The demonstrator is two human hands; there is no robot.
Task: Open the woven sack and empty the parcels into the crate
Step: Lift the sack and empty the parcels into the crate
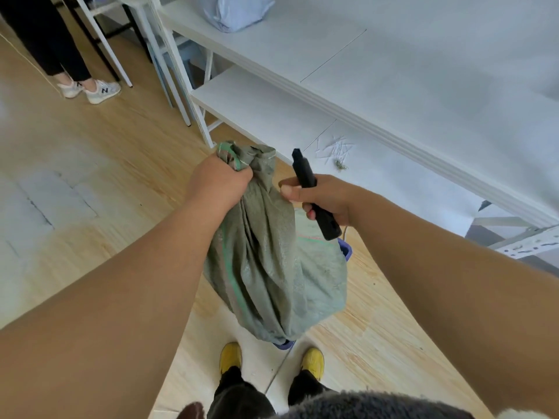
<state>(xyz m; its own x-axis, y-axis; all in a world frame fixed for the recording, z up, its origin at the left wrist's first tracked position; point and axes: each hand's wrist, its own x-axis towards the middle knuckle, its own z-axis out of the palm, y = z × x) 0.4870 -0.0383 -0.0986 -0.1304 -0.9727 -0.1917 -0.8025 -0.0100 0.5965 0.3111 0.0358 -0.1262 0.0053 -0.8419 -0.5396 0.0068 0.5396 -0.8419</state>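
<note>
A full grey-green woven sack (272, 261) stands on the floor in front of my feet, its neck bunched and tied at the top with a green band (236, 160). My left hand (219, 184) is clenched around that bunched neck. My right hand (320, 196) sits just to the right of the neck and grips a black utility knife (311, 195), its tip pointing up and away. A blue crate (345, 247) shows only as small bits of rim behind and under the sack. The parcels inside the sack are hidden.
A white table (393, 71) with a lower shelf (260, 107) runs along the right; a pale plastic parcel (239, 10) lies on its top. Cut white ties (334, 151) litter the shelf. Another person's legs and sneakers (90, 89) stand at far left on the wooden floor.
</note>
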